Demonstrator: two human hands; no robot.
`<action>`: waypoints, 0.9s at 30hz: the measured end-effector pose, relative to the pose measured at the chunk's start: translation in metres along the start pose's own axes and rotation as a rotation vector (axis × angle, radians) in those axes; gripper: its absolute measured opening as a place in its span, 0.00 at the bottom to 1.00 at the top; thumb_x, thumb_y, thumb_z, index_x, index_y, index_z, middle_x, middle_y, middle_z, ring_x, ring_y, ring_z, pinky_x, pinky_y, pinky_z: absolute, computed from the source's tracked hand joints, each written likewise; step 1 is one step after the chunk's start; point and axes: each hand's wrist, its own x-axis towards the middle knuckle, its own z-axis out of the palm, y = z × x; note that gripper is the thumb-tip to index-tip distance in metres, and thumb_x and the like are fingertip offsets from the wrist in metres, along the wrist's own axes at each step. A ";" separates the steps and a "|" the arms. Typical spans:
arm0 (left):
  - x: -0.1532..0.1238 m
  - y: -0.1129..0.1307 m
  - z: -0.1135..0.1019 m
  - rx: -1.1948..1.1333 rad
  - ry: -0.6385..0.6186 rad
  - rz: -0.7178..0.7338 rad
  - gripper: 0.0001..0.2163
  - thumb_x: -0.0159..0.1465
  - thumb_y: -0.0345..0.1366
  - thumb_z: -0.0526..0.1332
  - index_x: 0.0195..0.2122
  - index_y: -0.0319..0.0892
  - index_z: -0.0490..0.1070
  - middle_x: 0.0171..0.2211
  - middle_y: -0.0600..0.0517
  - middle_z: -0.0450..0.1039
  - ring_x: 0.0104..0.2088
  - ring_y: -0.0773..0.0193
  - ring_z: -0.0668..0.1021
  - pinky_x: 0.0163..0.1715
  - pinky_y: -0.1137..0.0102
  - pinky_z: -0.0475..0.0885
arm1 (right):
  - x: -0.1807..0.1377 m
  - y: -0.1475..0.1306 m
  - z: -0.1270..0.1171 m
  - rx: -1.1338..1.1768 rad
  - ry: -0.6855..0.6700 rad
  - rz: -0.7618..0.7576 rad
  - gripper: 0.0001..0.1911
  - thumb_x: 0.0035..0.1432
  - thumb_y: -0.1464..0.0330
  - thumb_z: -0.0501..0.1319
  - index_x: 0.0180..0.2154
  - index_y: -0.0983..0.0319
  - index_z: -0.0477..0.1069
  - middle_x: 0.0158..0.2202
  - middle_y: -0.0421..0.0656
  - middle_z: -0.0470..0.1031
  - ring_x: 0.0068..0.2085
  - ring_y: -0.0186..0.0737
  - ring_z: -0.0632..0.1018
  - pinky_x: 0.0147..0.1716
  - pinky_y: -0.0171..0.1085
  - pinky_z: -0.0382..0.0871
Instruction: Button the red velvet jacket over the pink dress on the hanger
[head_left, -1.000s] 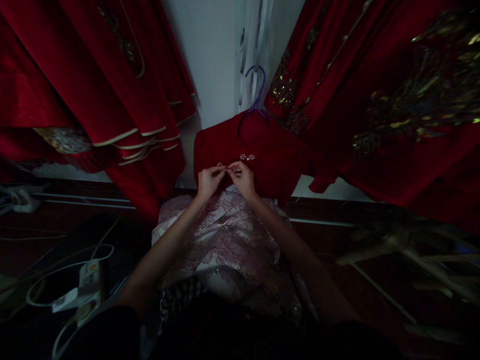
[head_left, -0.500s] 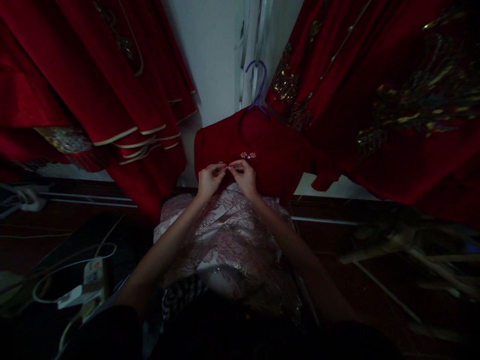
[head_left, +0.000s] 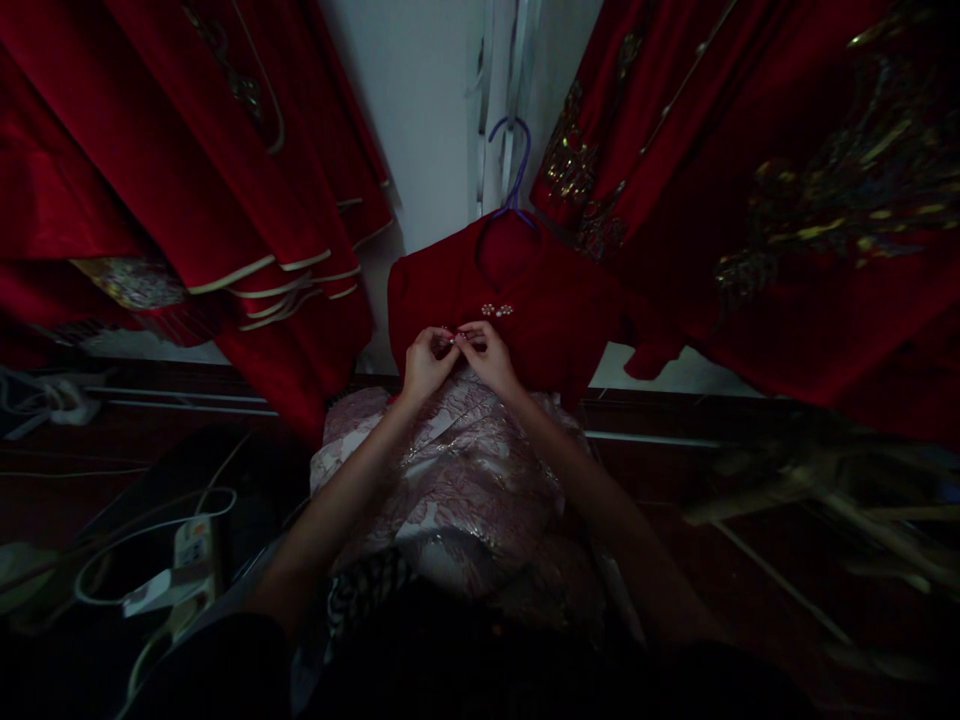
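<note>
First, hanging garments: heavy red robes [head_left: 787, 180] with gold embroidery are hung at the right, and red robes with pale trim [head_left: 225, 200] at the left; a white wall is seen between them.
Lace cloth: a pink patterned lace cloth [head_left: 465, 480] is spread under both forearms, close to the body.
Red jacket: the red jacket [head_left: 555, 310] is hung on a purple hanger [head_left: 517, 160] against the wall, straight ahead.
Power strip: a white power strip [head_left: 191, 555] with cables is laid on the dark floor at the left, well apart from the hands.
Handling, as judged: the beaded fastening [head_left: 452, 338] is very small and the light is poor. The cloth is best held flat by one hand while the piece is guided by the other. Only short, gentle pulls are advised, so that no bead is torn off and the jacket is not dragged from its hanger.
Left hand: the left hand [head_left: 426, 362] is closed to a narrow pinch, and the fastening is gripped from its left side.
Right hand: the right hand [head_left: 489, 358] is closed in the same narrow way on the right side of the fastening, so the fingertips of both hands almost touch.
Position: the fastening is found on the jacket front, near a second pearl clasp [head_left: 496, 310], which is not touched.
</note>
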 end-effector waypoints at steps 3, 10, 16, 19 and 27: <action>-0.009 -0.003 0.001 0.072 0.030 0.027 0.08 0.60 0.41 0.63 0.35 0.42 0.72 0.34 0.50 0.75 0.37 0.62 0.77 0.42 0.68 0.71 | -0.018 -0.003 -0.019 -0.023 -0.112 0.021 0.10 0.56 0.65 0.61 0.40 0.60 0.68 0.42 0.45 0.77 0.40 0.36 0.79 0.42 0.38 0.75; -0.026 -0.029 0.014 0.115 -0.023 -0.003 0.31 0.50 0.39 0.71 0.51 0.41 0.59 0.48 0.44 0.66 0.45 0.57 0.73 0.48 0.62 0.69 | -0.063 -0.004 -0.082 -0.291 -0.177 0.030 0.18 0.58 0.68 0.59 0.50 0.59 0.71 0.51 0.48 0.76 0.51 0.44 0.77 0.53 0.49 0.72; -0.039 -0.045 0.015 0.224 0.034 -0.024 0.18 0.55 0.35 0.66 0.44 0.42 0.62 0.44 0.45 0.66 0.46 0.55 0.71 0.48 0.59 0.68 | -0.075 0.011 -0.085 -0.585 -0.117 -0.066 0.27 0.58 0.71 0.56 0.60 0.64 0.62 0.66 0.54 0.56 0.66 0.49 0.61 0.64 0.52 0.58; -0.046 -0.044 0.004 0.333 0.017 -0.018 0.14 0.56 0.34 0.65 0.41 0.42 0.64 0.41 0.46 0.67 0.44 0.55 0.71 0.46 0.60 0.69 | -0.073 0.020 -0.077 -0.704 -0.007 -0.056 0.29 0.58 0.72 0.54 0.62 0.62 0.58 0.66 0.53 0.54 0.67 0.48 0.58 0.64 0.52 0.56; -0.031 -0.009 -0.031 0.491 0.229 0.086 0.10 0.55 0.27 0.60 0.38 0.44 0.71 0.42 0.46 0.67 0.47 0.52 0.69 0.47 0.61 0.67 | -0.040 0.036 -0.072 -0.969 0.192 -0.003 0.22 0.59 0.67 0.56 0.55 0.65 0.62 0.58 0.57 0.59 0.58 0.54 0.62 0.57 0.51 0.58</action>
